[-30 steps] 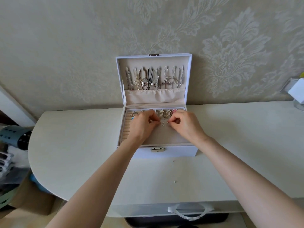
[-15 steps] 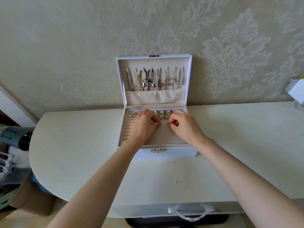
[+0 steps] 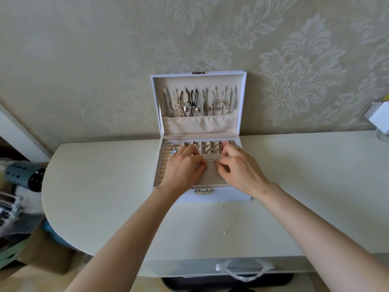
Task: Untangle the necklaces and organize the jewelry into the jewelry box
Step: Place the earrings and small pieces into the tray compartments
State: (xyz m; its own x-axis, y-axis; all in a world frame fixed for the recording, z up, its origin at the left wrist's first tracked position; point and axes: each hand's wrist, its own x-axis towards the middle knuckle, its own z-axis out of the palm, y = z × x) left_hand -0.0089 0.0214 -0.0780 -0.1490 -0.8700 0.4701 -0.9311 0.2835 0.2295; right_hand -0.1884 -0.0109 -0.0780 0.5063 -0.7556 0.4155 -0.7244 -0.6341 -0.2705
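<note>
Left grip point(image 3: 185, 167) and right grip point(image 3: 240, 171): fingers curled, tips together and down on the pad point(image 3: 210, 175) in the box point(image 3: 227, 198). Can't tell if either pinches anything, too small. Studs point(image 3: 210, 158) sit in the pad between the fingertips. Box is at mid back edge of the worktop point(image 3: 105, 186), lid upright. Necklaces point(image 3: 200, 102) hang in the lid, ends in its pocket. Rings point(image 3: 210, 147) in the back row.

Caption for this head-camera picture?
Left hand and right hand work at tiny studs in an open white jewelry box, silver necklaces hanging in its lid.
</note>
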